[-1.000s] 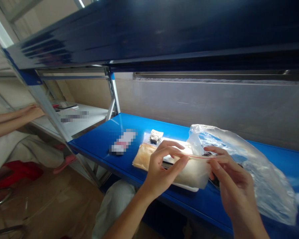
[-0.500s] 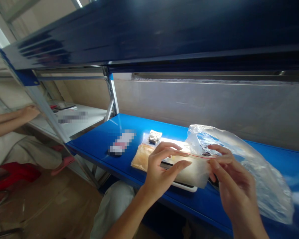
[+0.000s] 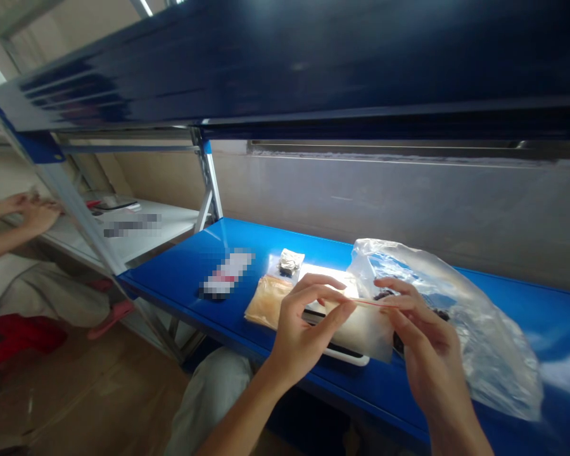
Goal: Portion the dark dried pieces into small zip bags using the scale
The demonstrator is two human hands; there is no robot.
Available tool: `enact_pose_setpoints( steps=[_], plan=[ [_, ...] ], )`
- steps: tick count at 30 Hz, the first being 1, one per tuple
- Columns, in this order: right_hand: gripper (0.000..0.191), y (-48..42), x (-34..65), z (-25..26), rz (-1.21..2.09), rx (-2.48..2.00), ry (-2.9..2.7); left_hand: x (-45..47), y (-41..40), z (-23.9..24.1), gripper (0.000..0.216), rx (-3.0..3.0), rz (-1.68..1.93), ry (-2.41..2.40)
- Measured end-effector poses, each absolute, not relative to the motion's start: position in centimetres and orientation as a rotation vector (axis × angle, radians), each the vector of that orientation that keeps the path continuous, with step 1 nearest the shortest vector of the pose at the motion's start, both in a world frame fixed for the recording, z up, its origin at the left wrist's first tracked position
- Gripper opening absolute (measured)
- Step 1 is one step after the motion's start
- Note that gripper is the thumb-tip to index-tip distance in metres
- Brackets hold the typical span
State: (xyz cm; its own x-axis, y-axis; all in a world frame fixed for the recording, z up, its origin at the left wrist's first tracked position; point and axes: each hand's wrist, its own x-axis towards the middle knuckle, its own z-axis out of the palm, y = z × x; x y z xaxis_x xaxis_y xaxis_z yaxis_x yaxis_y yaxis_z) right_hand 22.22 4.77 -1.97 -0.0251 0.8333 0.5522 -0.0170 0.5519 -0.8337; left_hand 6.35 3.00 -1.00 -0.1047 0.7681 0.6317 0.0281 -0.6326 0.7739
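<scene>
A small clear zip bag with a red line along its top edge hangs between my two hands. My left hand pinches that edge at its left end between thumb and fingers. At the right end, my right hand grips the same edge with thumb and fingertips. Behind and below the bag lies a white device with a dark strip, partly covered by the bag and my left hand. Left of my left hand is a stack of yellowish plastic bags. A small filled bag sits just behind the stack.
A large clear plastic bag with dark pieces inside spreads over the blue table at right. A blurred-out item lies at left. Overhead runs a blue shelf. Another person's hands are at a white table.
My right hand has moved slightly left, closer to my left hand, with the bag's top edge still held between them. The other person's hands have shifted. The view has turned a little.
</scene>
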Motion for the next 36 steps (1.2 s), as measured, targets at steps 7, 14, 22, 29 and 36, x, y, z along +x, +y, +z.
enact_pose_setpoints(
  steps=[7, 14, 22, 29, 36],
  plan=[
    [0.019, 3.7, 21.0, -1.4, 0.828, -0.807, -1.37, 6.6, 2.5, -0.8, 0.006, 1.658, 1.743, 0.83],
    [0.019, 3.4, 20.4, -1.0, 0.855, -0.823, -1.344, 6.7, 2.2, -0.9, 0.009, 1.624, 1.787, 0.877],
    [0.013, 3.8, 20.9, -1.3, 0.825, -0.811, -1.414, 6.6, 2.5, -0.8, 0.011, 1.639, 1.775, 0.89],
    [0.012, 4.3, 21.9, -1.6, 0.778, -0.786, -1.518, 6.6, 2.6, -0.8, 0.009, 1.641, 1.707, 0.917],
    [0.012, 4.2, 21.5, -1.6, 0.787, -0.788, -1.49, 6.5, 2.5, -0.7, 0.009, 1.678, 1.74, 0.937]
  ],
)
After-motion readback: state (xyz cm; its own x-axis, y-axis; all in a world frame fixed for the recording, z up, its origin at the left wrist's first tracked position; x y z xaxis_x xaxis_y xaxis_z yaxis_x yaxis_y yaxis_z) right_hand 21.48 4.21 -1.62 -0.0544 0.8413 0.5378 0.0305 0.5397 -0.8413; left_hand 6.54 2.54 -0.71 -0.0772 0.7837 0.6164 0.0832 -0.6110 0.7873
